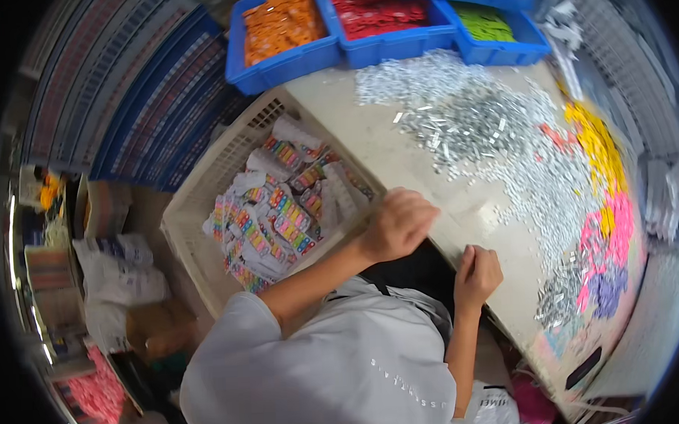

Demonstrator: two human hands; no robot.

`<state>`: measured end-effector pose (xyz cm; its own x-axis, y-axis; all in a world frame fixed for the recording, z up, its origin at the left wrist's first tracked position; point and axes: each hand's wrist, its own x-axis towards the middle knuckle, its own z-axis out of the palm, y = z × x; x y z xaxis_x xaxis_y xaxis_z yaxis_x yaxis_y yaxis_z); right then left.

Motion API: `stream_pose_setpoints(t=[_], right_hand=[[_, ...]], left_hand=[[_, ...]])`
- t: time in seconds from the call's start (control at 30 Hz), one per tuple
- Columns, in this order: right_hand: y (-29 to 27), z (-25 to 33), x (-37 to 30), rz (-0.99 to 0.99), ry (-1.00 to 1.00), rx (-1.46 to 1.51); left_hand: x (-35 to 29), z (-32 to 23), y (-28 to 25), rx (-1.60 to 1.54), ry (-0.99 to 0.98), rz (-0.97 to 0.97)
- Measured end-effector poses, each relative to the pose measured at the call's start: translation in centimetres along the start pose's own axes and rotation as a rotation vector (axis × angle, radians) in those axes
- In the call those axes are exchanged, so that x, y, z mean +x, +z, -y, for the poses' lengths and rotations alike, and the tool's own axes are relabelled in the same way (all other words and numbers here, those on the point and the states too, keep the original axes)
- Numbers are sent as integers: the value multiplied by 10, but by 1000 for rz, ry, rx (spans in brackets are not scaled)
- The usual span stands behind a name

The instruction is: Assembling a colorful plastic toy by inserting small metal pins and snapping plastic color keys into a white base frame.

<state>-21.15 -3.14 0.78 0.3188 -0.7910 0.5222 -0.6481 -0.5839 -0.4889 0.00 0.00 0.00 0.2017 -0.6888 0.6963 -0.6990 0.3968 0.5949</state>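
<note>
My left hand is closed, fingers curled, over the table's near edge beside the crate. What it holds, if anything, is hidden. My right hand is also closed at the table edge, thumb on top; nothing can be made out in it. To the left stands a cream plastic crate with colourful printed cards and white rolled strips in it. Beyond my hands, a wide heap of small silvery pieces covers part of the pale table.
Along the far side are blue bins with orange pieces, red pieces and green pieces. Yellow pieces, pink pieces and purple pieces lie at the right. Stacked blue trays rise at the left.
</note>
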Motion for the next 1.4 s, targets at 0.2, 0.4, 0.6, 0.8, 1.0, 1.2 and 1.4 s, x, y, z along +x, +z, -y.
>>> stream_pose_setpoints(t=[0.2, 0.4, 0.6, 0.8, 1.0, 1.2, 1.4], right_hand=[[-3, 4, -1, -157, 135, 102], [-3, 1, -1, -256, 119, 85], [-3, 3, -2, -173, 14, -5], [-3, 2, -2, -211, 13, 4], [-1, 2, -2, -201, -13, 17], [-5, 4, -3, -167, -10, 43], [-11, 1, 2, -161, 121, 165]], left_hand=[[27, -12, 58, -69, 84, 260], [28, -17, 66, 34, 99, 362], [24, -21, 67, 90, 151, 306], [24, -22, 67, 87, 153, 283], [24, -21, 69, 104, 145, 229], [25, -23, 70, 108, 149, 191], [26, -25, 70, 110, 162, 240]])
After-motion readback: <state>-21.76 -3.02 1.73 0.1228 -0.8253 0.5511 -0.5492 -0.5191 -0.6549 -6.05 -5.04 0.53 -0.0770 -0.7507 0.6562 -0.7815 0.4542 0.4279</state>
